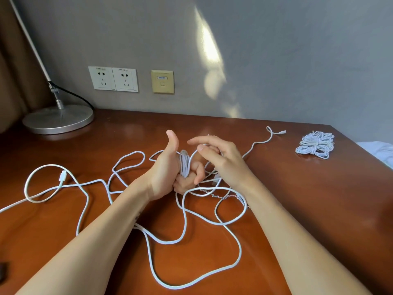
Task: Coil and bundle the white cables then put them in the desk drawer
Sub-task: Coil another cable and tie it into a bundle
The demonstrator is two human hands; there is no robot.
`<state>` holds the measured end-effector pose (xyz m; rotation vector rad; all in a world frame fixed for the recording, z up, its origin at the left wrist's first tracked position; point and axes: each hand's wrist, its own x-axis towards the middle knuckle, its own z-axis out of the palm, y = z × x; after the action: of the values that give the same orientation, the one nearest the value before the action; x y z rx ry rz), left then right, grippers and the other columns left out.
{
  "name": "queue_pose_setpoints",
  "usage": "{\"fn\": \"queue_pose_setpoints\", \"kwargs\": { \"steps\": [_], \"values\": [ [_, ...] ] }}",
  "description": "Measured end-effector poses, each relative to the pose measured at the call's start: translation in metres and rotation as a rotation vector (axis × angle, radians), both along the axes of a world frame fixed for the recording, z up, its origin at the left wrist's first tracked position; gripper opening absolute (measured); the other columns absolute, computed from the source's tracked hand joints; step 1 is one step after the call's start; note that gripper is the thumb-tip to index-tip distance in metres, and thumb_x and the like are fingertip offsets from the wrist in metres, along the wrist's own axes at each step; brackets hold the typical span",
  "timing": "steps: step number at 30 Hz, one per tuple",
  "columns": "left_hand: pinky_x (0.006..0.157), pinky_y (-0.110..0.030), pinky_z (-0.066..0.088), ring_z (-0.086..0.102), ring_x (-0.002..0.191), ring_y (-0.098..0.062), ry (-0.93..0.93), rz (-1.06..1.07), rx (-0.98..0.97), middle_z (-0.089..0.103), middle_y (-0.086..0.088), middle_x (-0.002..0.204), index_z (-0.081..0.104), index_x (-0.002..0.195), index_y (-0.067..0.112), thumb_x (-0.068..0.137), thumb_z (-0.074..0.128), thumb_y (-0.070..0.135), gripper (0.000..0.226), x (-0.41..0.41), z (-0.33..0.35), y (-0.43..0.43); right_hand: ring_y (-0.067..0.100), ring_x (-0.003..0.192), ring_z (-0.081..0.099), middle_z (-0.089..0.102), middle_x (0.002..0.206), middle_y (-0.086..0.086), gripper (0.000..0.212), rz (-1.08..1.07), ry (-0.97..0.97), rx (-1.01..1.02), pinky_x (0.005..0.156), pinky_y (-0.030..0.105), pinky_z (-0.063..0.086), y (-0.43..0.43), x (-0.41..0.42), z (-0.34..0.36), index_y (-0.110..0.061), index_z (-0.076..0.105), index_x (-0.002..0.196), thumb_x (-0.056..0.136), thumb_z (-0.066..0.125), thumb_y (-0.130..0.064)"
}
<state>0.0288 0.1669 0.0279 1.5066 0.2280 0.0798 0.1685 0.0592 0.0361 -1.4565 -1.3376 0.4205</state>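
Note:
Loose white cables sprawl in loops over the brown desk. My left hand stands thumb up at the desk's middle, its fingers curled round a small coil of white cable. My right hand hovers just right of that coil and pinches a strand of the same cable between thumb and fingers. One connector end lies at the left, another at the far right. A finished bundle of white cable rests near the desk's far right corner. No drawer is in view.
A desk lamp with a round metal base stands at the back left. Two wall sockets and a beige data port sit on the grey wall. A thin braided string lies among the cables.

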Motion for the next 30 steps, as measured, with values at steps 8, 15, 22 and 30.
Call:
{"fn": "queue_pose_setpoints", "kwargs": {
  "steps": [8, 15, 22, 30],
  "values": [
    [0.045, -0.027, 0.022, 0.017, 0.044, -0.02, 0.014, -0.082, 0.063, 0.026, -0.004, 0.045, 0.057, 0.062, -0.001, 0.075, -0.022, 0.085, 0.117, 0.001, 0.0021, -0.005, 0.01, 0.113, 0.067, 0.074, 0.115, -0.007, 0.025, 0.121, 0.064, -0.128, 0.095, 0.026, 0.053, -0.0017, 0.001, 0.0009, -0.021, 0.074, 0.12, 0.108, 0.052, -0.025],
    [0.048, -0.026, 0.029, 0.017, 0.045, -0.021, 0.021, -0.092, 0.083, 0.022, -0.008, 0.048, 0.06, 0.068, -0.002, 0.077, -0.023, 0.083, 0.119, -0.0008, 0.0028, -0.0063, 0.006, 0.105, 0.069, 0.074, 0.102, -0.012, 0.02, 0.139, 0.072, -0.163, 0.09, 0.02, 0.053, -0.0013, 0.0001, 0.0011, -0.023, 0.071, 0.113, 0.108, 0.052, -0.025],
    [0.053, -0.037, 0.022, 0.019, 0.045, -0.022, -0.034, -0.014, 0.036, 0.025, -0.007, 0.046, 0.061, 0.07, -0.003, 0.08, -0.019, 0.084, 0.12, -0.0005, 0.0012, -0.0032, 0.01, 0.079, 0.068, 0.07, 0.072, 0.01, 0.021, 0.159, 0.083, -0.145, 0.085, 0.02, 0.049, -0.0022, 0.0018, 0.0002, -0.015, 0.066, 0.102, 0.109, 0.048, -0.023],
    [0.056, -0.038, 0.013, 0.016, 0.045, -0.02, -0.129, 0.137, -0.086, 0.028, -0.006, 0.046, 0.055, 0.071, 0.001, 0.085, -0.009, 0.086, 0.107, -0.001, 0.0038, 0.0013, 0.012, 0.096, 0.068, 0.073, 0.093, 0.003, 0.023, -0.033, 0.058, -0.098, 0.091, 0.034, 0.053, 0.0017, 0.0088, -0.0041, -0.021, 0.073, 0.102, 0.107, 0.054, -0.034]
  ]
}}
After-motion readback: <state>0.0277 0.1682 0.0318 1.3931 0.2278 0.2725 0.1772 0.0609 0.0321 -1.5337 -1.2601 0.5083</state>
